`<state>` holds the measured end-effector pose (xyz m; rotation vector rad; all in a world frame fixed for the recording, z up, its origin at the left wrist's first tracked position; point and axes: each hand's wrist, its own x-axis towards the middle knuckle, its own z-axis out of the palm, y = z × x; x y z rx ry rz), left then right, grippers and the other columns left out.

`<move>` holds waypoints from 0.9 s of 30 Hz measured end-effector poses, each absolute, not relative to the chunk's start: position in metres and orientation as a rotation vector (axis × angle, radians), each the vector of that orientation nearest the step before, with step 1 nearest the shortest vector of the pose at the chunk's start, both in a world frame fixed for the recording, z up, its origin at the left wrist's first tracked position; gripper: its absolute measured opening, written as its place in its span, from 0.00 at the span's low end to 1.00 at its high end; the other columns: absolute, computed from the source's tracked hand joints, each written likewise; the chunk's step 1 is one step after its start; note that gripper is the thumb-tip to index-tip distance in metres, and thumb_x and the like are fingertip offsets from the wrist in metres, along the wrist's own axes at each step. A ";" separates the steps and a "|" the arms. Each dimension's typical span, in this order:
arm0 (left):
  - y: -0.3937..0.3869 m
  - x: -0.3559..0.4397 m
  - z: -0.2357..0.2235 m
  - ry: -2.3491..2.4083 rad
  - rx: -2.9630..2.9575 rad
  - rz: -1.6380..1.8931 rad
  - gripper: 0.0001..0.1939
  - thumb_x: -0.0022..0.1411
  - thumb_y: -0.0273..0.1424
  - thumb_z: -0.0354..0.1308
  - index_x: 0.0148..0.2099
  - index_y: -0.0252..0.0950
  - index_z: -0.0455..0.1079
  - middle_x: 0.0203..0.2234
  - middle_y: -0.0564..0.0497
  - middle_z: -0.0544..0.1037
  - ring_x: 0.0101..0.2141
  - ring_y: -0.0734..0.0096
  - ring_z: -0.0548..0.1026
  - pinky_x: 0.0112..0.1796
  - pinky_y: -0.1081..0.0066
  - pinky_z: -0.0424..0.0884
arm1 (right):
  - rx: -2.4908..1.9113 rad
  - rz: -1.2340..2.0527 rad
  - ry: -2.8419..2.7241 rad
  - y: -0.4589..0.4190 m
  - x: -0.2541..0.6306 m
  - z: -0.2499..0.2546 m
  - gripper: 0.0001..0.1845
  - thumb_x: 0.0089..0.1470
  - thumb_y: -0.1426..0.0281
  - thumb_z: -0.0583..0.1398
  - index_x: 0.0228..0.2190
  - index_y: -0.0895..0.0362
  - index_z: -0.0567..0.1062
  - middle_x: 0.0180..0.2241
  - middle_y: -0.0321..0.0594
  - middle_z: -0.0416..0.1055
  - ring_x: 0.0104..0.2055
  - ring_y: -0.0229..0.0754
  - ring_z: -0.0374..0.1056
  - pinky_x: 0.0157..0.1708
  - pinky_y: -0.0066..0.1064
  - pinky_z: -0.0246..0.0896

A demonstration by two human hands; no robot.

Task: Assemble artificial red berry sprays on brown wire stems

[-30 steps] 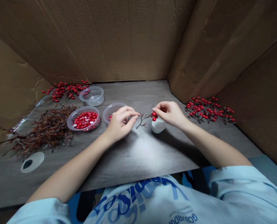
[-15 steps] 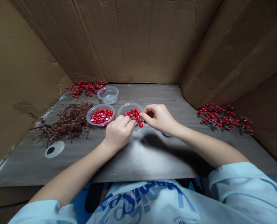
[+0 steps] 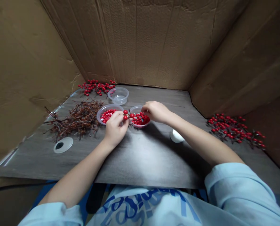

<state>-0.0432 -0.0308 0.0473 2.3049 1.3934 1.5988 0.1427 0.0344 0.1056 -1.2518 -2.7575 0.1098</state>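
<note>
My left hand pinches a thin sprig with red berries, and its fingertips are turned toward the middle. The sprig sits just in front of a clear plastic tub with red berries in it. Over the right rim of that tub, my right hand has its fingers curled together and pointing down. What those fingertips hold, if anything, is hidden. A second tub with loose red beads stands behind my left hand, partly covered by it.
Bare brown twigs lie in a heap on the left, near a white lid. A clear tub stands farther back. Berry branches lie back left, others at right. A white cup is under my right forearm. Cardboard walls surround the table.
My right hand has moved from beside the sprig to the tub's right rim. My left hand still grips the sprig, now held left of the tub's berries. The camera view has shifted slightly.
</note>
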 end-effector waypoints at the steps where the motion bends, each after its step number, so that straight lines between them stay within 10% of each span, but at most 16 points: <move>1: -0.031 -0.043 0.047 1.377 2.315 1.609 0.05 0.56 0.26 0.54 0.28 0.33 0.67 0.26 0.50 0.70 0.29 0.74 0.69 0.30 0.75 0.66 | -1.303 0.062 -2.834 0.037 0.140 0.105 0.12 0.49 0.76 0.53 0.32 0.58 0.75 0.34 0.45 0.73 0.34 0.41 0.67 0.30 0.28 0.54; 27: -0.017 -0.052 0.032 1.490 2.028 1.664 0.08 0.55 0.33 0.55 0.31 0.33 0.68 0.25 0.51 0.73 0.24 0.76 0.69 0.25 0.76 0.64 | -1.233 0.142 -3.144 0.056 0.109 0.076 0.12 0.47 0.75 0.54 0.33 0.61 0.75 0.35 0.47 0.73 0.31 0.40 0.67 0.27 0.26 0.53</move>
